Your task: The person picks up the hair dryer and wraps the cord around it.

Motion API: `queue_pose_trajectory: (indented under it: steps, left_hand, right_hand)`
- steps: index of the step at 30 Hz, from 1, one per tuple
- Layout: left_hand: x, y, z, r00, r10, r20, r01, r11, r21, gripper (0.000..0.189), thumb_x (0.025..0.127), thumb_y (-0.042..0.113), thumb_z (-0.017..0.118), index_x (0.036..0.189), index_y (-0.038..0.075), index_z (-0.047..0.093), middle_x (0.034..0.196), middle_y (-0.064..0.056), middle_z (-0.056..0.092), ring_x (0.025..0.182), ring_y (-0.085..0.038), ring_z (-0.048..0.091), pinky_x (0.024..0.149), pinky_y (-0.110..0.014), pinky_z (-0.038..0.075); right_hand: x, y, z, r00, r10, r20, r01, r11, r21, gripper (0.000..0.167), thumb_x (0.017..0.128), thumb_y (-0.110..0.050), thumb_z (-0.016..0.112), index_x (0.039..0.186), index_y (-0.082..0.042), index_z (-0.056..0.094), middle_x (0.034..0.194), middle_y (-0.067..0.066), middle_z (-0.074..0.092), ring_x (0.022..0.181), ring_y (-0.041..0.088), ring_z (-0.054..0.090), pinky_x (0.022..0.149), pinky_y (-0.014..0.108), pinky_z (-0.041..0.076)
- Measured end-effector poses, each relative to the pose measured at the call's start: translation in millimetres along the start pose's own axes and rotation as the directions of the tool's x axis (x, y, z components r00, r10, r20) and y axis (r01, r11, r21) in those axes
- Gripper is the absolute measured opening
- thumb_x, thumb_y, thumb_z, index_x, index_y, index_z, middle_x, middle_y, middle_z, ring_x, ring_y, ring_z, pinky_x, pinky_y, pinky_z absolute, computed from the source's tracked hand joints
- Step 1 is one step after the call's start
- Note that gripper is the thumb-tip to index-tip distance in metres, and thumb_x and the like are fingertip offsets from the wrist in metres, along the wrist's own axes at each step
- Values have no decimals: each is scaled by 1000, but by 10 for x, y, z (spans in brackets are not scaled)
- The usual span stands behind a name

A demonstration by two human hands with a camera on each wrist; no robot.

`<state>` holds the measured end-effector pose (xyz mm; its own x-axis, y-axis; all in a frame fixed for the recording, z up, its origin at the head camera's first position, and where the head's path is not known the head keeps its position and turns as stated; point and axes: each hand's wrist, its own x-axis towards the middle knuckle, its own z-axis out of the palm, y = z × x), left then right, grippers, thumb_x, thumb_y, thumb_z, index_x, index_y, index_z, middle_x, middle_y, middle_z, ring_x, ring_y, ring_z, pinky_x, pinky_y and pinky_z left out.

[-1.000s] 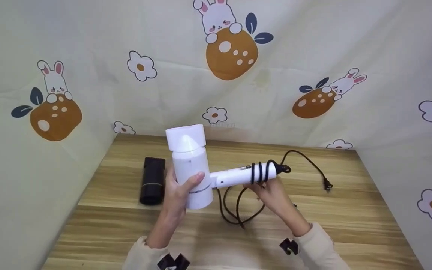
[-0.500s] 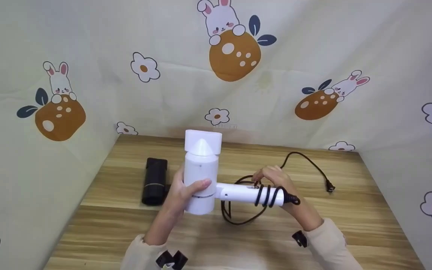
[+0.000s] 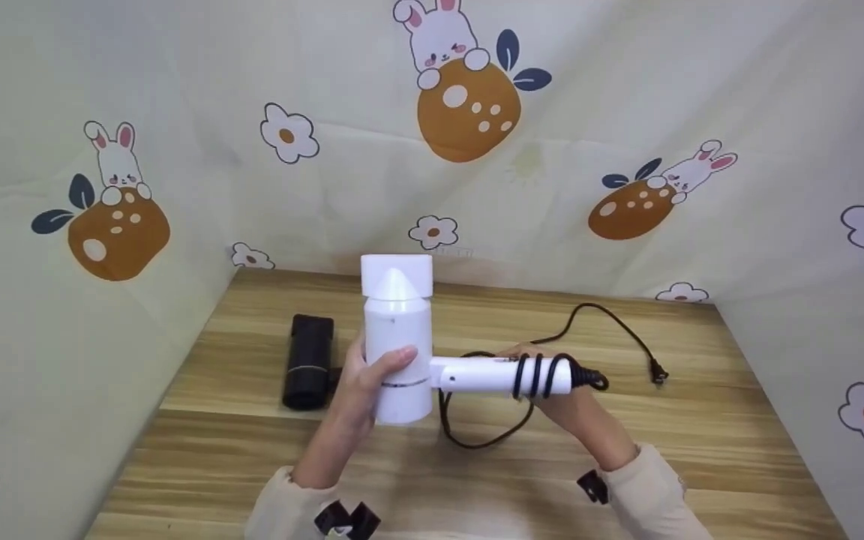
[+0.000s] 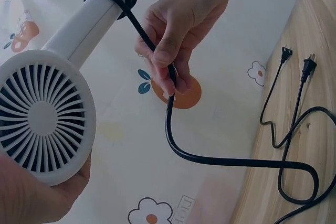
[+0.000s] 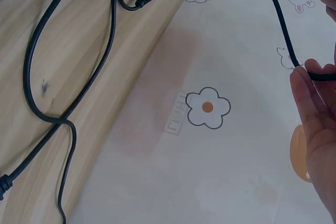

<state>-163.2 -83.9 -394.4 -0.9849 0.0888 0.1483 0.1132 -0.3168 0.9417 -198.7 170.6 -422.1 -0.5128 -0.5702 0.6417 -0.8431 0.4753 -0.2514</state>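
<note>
A white hair dryer (image 3: 400, 330) with a flat nozzle is held up over the table, its handle (image 3: 473, 373) pointing right. My left hand (image 3: 357, 390) grips the barrel, thumb across the front. In the left wrist view the round slatted rear grille (image 4: 43, 119) faces the camera. Several turns of black cord (image 3: 537, 376) circle the handle near its end. Behind and below the handle, my right hand (image 3: 574, 412) is partly hidden in the head view; the left wrist view shows that hand (image 4: 184, 24) pinching the cord between thumb and fingers. From there the cord (image 4: 231, 162) runs down to the table.
A black hair dryer (image 3: 308, 364) lies on the wooden table (image 3: 199, 465), left of my left hand. Slack cord and a plug (image 3: 658, 371) lie toward the right. Two plugs show in the left wrist view. A patterned curtain (image 3: 357, 187) encloses the back and sides.
The white hair dryer has shifted slightly right and its handle has levelled out. My right hand has gone from below the handle, up past its far side, and back down behind it, carrying the cord.
</note>
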Motion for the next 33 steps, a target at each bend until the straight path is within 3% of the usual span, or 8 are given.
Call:
queue_pose_trajectory:
  steps: [5, 8, 12, 16, 21, 27, 30, 33]
  left_hand:
    - [-12, 28, -15, 999, -8, 50, 6, 999, 50, 54, 72, 16, 67, 117, -2, 43, 97, -7, 57, 88, -21, 56, 80, -37, 47]
    - [-2, 43, -39, 996, -17, 89, 9, 996, 92, 58, 71, 18, 71, 118, -3, 43, 97, -8, 57, 88, -21, 56, 80, -37, 47]
    - [30, 40, -76, 990, -40, 135, 15, 983, 184, 64, 72, 20, 73, 124, 1, 42, 99, -9, 58, 90, -21, 56, 80, -37, 48]
    - [64, 0, -85, 987, -42, 158, -11, 947, 320, 71, 73, 18, 75, 133, 7, 38, 103, -12, 58, 90, -21, 57, 79, -38, 49]
    - [89, -75, -47, 990, -37, 134, -33, 874, 485, 77, 72, 29, 78, 135, 12, 36, 103, -10, 59, 87, -22, 59, 72, -36, 52]
    - [114, -138, 32, 994, -48, 100, -25, 781, 624, 83, 69, 42, 79, 135, 14, 38, 100, -6, 60, 84, -19, 60, 65, -32, 52]
    - [125, -155, 47, 995, -45, 83, -19, 762, 647, 82, 68, 43, 79, 134, 14, 39, 99, -6, 61, 82, -19, 60, 63, -31, 53]
    - [131, -184, 47, 997, -42, 70, -15, 746, 666, 80, 68, 43, 78, 132, 13, 41, 98, -6, 61, 81, -18, 60, 62, -30, 53]
  right_hand:
    - [84, 42, -6, 989, -106, -105, 127, 969, 214, 20, 71, 10, 67, 88, 0, 62, 89, 16, 66, 82, 27, 64, 75, 28, 53]
    - [98, 96, -49, 984, -143, -106, 165, 954, 250, 10, 79, 2, 65, 88, -1, 65, 90, 16, 65, 84, 27, 63, 81, 25, 51]
    - [63, 205, -82, 987, -148, -66, 156, 980, 124, 9, 81, -11, 71, 84, -5, 65, 92, 10, 66, 86, 23, 63, 83, 22, 50]
    - [47, 264, -97, 987, -144, -67, 139, 988, -73, 22, 70, -21, 80, 76, -10, 62, 90, 4, 66, 86, 20, 59, 78, 30, 48]
    - [35, 292, -81, 985, -166, -37, 147, 939, -310, 34, 57, -20, 86, 70, -10, 56, 95, 8, 67, 96, 29, 56, 76, 44, 44]
    - [-1, 268, -38, 987, -146, 65, 159, 864, -477, 37, 56, -25, 86, 64, -8, 53, 67, 5, 67, 114, 30, 56, 107, 54, 27]
    - [-9, 229, -29, 990, -95, 108, 138, 838, -528, 37, 61, -30, 84, 60, -8, 54, 55, 3, 61, 101, 27, 64, 111, 51, 22]
    - [-22, 187, -16, 988, -44, 145, 116, 837, -534, 36, 67, -32, 80, 59, -10, 54, 50, 2, 56, 68, 20, 66, 106, 43, 34]
